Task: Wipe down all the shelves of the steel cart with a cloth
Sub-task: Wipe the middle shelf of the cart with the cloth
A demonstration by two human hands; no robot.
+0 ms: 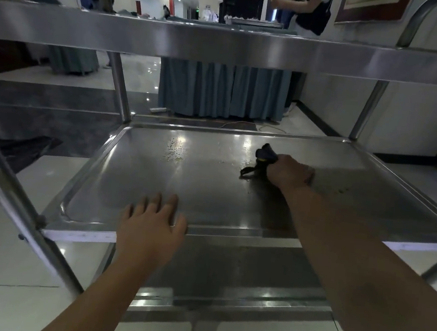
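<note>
Steel cart (6,189), three tiers visible: top shelf (222,44) edge-on across the upper frame, middle shelf (137,174) filling the centre, bottom shelf (241,281) partly seen beneath it. Left front upright slants down the left side of the frame.

Left hand (151,228): released, fingers straight and slightly spread, palm down over the near rim of the middle shelf, left of centre. Whether the palm actually touches the rim cannot be told. It holds nothing.

Middle shelf surface: wet smears and droplets (175,148) toward the far side, left of centre, catching ceiling-light reflections.

Dark cloth (261,160): bunched, on the middle shelf, right of centre. One end sticks up past the knuckles, a tail lies on the steel toward the left.

Right hand (288,172): fingers curled round the cloth, grasping it, against the shelf surface. Forearm reaches in from the lower right.

Faint specks (342,190) on the steel right of the wrist.

Behind the cart: blue-skirted table (224,89).
</note>
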